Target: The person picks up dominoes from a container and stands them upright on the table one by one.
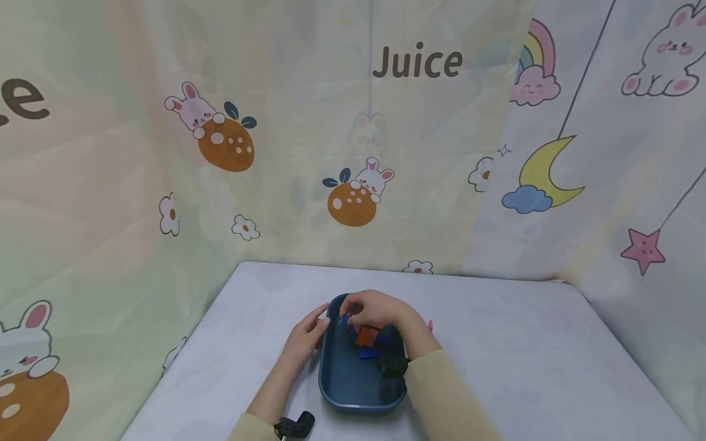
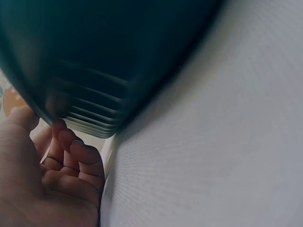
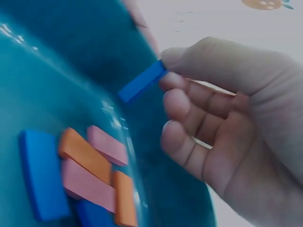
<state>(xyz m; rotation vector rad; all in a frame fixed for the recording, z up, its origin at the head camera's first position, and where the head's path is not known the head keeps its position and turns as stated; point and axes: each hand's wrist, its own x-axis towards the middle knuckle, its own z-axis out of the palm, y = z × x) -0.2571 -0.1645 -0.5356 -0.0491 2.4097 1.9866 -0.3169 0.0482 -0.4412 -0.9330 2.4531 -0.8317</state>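
A dark teal plastic basket (image 1: 361, 408) with slotted walls sits on the table. My left hand (image 1: 305, 334) holds its left rim, the thumb at the edge and curled fingers (image 2: 85, 152) against the outer wall. Over the far end of the basket, my right hand (image 1: 380, 308) pinches a narrow blue block (image 3: 143, 81) between thumb and forefinger. Below it in the right wrist view lie a wide blue block (image 3: 43, 176), orange blocks (image 3: 85, 152), pink blocks (image 3: 88, 184) and part of another blue block (image 3: 94, 215). My right forearm hides part of the basket's right side.
The white table (image 1: 524, 355) extends around the basket. A small pink thing (image 1: 430, 326) shows just beyond my right wrist, outside the basket. Printed cloth (image 1: 292, 122) hangs behind and along the sides of the table.
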